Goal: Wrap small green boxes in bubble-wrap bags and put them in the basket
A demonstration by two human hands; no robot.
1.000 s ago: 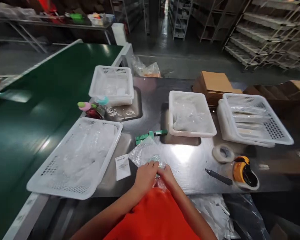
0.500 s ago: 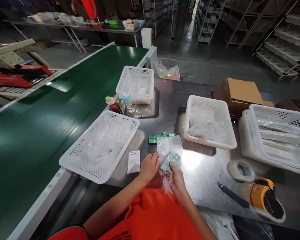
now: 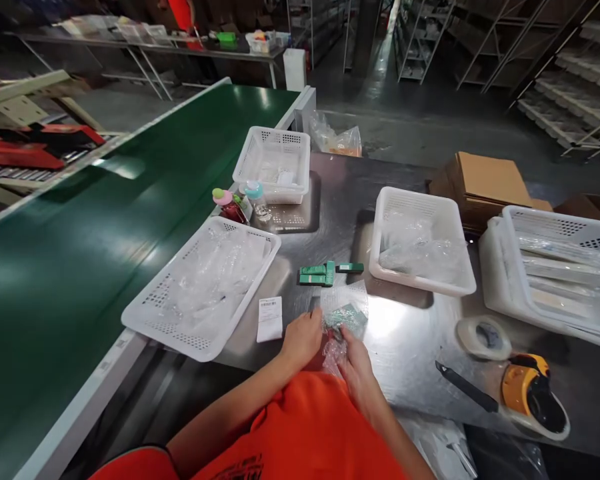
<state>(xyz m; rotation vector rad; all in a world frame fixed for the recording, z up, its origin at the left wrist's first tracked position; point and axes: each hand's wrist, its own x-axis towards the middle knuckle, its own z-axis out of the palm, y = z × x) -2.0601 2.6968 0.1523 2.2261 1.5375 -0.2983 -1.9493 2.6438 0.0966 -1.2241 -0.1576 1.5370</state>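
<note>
Close to my body, both hands hold a clear bubble-wrap bag (image 3: 347, 300) with something green inside it. My left hand (image 3: 303, 337) has its fingers closed on the bag's left edge. On the other side, my right hand (image 3: 356, 357) pinches the bag with the thumb on top, and crumpled wrap hangs below. Just beyond the bag, several small green boxes (image 3: 316, 274) lie together on the metal table (image 3: 330, 220). A single green box (image 3: 351, 267) rests apart to their right. Left of my left hand lies a white paper slip (image 3: 270, 320) with a barcode.
White baskets (image 3: 200, 357) (image 3: 420, 283) with clear bags stand left and right. Two drink bottles (image 3: 229, 207) (image 3: 258, 200) are at the back left. A tape roll (image 3: 484, 338), black knife (image 3: 466, 387) and yellow tape dispenser (image 3: 525, 390) lie right. A green conveyor (image 3: 105, 220) runs along the left.
The bag has tilted and drawn slightly lower, baring more of the green boxes behind it. Both hands have shifted a little on the wrap, and the camera view has moved slightly.
</note>
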